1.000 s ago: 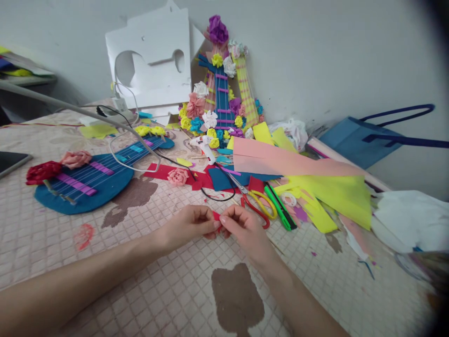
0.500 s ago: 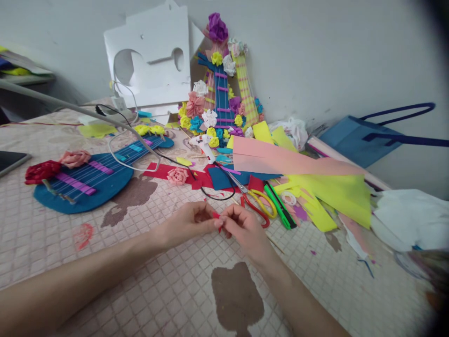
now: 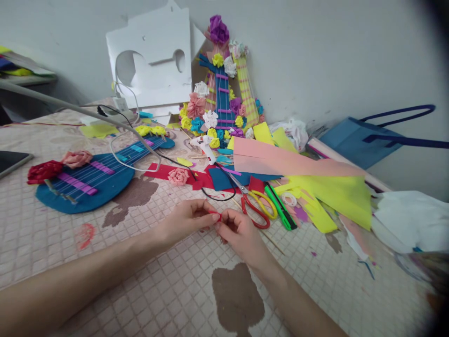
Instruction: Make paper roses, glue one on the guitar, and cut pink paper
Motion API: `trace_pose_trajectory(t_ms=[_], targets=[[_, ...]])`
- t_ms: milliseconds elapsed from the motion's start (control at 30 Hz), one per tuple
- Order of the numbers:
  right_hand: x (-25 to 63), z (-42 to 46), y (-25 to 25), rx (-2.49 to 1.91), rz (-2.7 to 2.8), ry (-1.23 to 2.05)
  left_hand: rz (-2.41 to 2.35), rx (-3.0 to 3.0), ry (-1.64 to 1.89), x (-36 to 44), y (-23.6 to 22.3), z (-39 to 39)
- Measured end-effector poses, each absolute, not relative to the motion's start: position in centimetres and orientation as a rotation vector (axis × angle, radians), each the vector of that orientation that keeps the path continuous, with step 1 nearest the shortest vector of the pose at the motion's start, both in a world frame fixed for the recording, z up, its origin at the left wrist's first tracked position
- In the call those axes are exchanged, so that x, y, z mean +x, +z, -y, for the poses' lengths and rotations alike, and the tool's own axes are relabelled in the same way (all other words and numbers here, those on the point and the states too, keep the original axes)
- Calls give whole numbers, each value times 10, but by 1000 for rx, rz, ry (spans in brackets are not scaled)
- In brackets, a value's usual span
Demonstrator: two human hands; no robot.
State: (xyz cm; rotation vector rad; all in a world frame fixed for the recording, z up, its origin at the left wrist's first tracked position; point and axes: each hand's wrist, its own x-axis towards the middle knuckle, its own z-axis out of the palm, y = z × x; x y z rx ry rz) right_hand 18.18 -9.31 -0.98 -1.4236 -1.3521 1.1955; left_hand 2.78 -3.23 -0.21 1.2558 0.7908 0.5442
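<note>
My left hand (image 3: 187, 222) and my right hand (image 3: 240, 234) meet over the patterned table cloth (image 3: 147, 281), both pinching one small red paper piece (image 3: 216, 216) between their fingertips. Most of the piece is hidden by the fingers. Just beyond the hands lie scissors (image 3: 257, 206) with red and yellow handles and a green cutter (image 3: 280, 206). A small pink paper rose (image 3: 178, 176) rests on red paper (image 3: 164, 172) a little farther back.
A blue paper guitar (image 3: 84, 180) with a red rose (image 3: 44, 172) lies at the left. Decorated guitars (image 3: 220, 93) lean on the wall beside white foam board (image 3: 150, 61). A glue gun (image 3: 205, 145), pink and yellow sheets (image 3: 315, 182), and a blue bag (image 3: 365, 138) crowd the right.
Both hands have shifted slightly away from me while still pinching the red piece, which now shows less between the fingertips.
</note>
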Motion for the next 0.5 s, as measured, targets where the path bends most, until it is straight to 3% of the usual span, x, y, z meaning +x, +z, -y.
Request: trace_pose_trajectory(t_ms=[500], targets=[[184, 91, -16, -1320, 1265, 1248, -752, 1062, 597, 27, -7, 30]])
